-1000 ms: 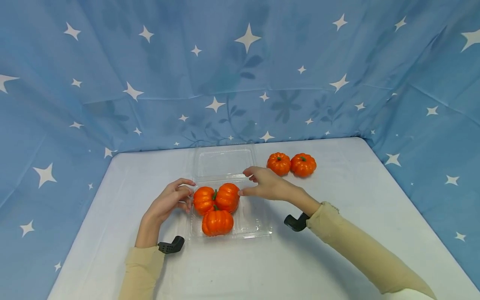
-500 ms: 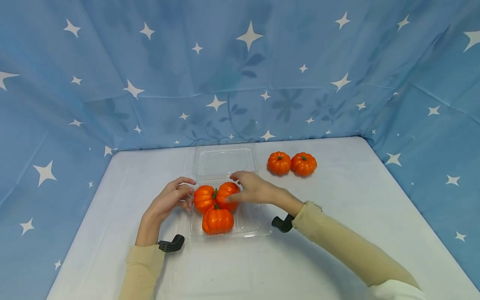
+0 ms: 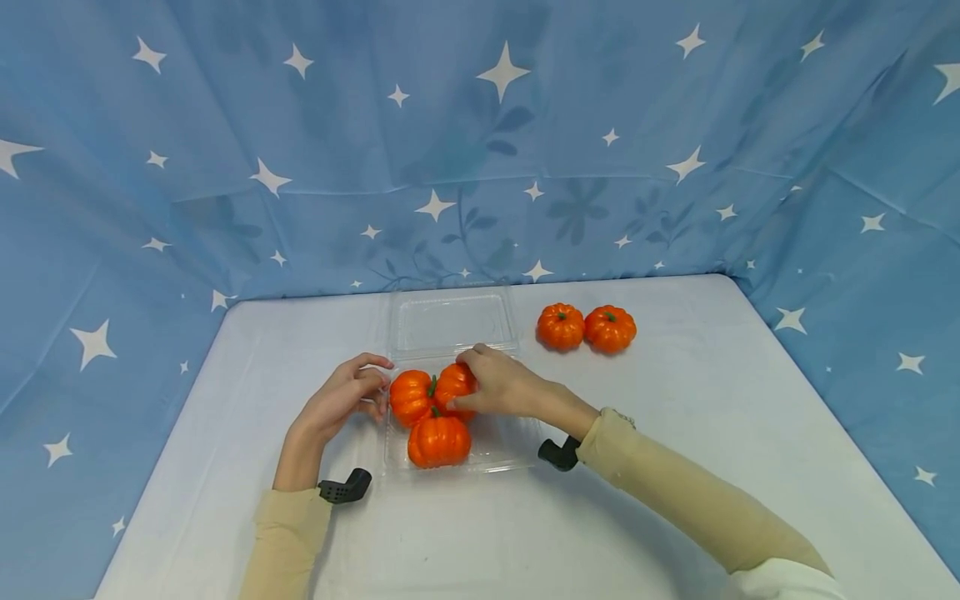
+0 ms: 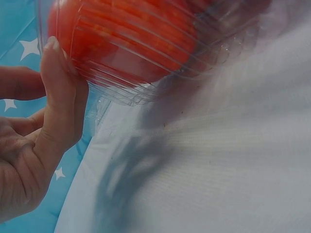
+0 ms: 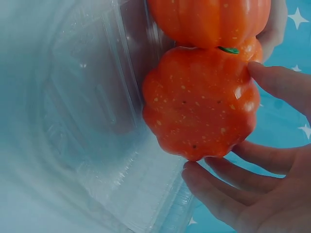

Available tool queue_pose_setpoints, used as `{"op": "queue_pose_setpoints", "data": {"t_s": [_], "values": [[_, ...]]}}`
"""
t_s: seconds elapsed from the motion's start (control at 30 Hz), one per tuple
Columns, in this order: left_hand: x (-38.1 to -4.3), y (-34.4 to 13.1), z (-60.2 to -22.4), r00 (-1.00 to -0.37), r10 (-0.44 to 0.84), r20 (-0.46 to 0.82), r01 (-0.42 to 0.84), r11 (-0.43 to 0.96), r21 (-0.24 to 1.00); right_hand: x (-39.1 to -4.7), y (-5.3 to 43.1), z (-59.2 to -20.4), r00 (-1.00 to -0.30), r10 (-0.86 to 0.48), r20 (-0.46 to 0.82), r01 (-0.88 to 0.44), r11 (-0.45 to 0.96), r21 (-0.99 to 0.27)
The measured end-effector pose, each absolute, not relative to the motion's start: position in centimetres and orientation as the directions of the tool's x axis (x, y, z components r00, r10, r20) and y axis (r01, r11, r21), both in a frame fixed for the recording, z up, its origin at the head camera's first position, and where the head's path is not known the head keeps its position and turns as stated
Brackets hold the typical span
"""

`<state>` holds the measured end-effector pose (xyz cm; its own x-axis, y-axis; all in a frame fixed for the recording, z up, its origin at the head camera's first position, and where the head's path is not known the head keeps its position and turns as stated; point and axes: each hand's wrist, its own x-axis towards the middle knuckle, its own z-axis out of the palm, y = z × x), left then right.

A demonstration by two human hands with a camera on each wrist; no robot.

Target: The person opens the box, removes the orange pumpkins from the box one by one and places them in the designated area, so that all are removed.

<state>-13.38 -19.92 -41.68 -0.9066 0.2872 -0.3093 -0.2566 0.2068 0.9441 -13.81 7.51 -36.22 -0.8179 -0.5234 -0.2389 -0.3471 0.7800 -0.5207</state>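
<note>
Three orange toy pumpkins are clustered in the left part of a clear plastic clamshell box (image 3: 502,468). My right hand (image 3: 504,383) grips the back right pumpkin (image 3: 454,385), which is tipped on its side. In the right wrist view the thumb is at its upper edge and the fingertips (image 5: 193,174) lie along its lower edge. Beside it are the back left pumpkin (image 3: 410,398) and the front pumpkin (image 3: 439,442). My left hand (image 3: 343,395) is at the box's left side; in the left wrist view bent fingers (image 4: 60,92) touch its ribbed outer wall.
The box's lid (image 3: 452,323) lies folded back behind it. Two more pumpkins stand side by side to the right of the lid, the nearer one to it (image 3: 560,327) and its neighbour (image 3: 610,329). A white-covered table (image 3: 465,542) carries everything, with a blue star curtain (image 3: 337,150) behind.
My right hand has moved left and over the back right pumpkin, its thumb and fingers now around it. The left hand has stayed at the box's side.
</note>
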Motion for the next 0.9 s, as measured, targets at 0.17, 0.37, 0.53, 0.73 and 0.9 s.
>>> {"op": "queue_pose_setpoints", "data": {"t_s": [0.17,0.37,0.53,0.73,0.9], "values": [[-13.3,-19.9,-41.8,-0.906,0.301,-0.298,-0.242,0.210,0.947,-13.6,7.9,-36.4,-0.814,-0.537,-0.222,-0.357,0.763,-0.539],[-13.2,-19.8,-41.8,-0.906,0.313,-0.285,-0.230,0.202,0.952,-13.5,8.4,-36.2,-0.796,-0.544,-0.265,-0.341,0.765,-0.547],[-13.3,-19.9,-41.9,-0.908,0.300,-0.293,-0.239,0.205,0.949,-13.6,9.0,-36.1,-0.801,-0.524,-0.290,-0.280,0.755,-0.593],[-13.4,-19.9,-41.9,-0.907,0.298,-0.297,-0.240,0.212,0.947,-13.7,9.9,-36.0,-0.811,-0.487,-0.323,-0.215,0.762,-0.611],[-13.4,-19.8,-41.8,-0.908,0.291,-0.300,-0.245,0.210,0.946,-14.1,10.7,-36.4,-0.782,-0.493,-0.382,-0.181,0.765,-0.618]]}}
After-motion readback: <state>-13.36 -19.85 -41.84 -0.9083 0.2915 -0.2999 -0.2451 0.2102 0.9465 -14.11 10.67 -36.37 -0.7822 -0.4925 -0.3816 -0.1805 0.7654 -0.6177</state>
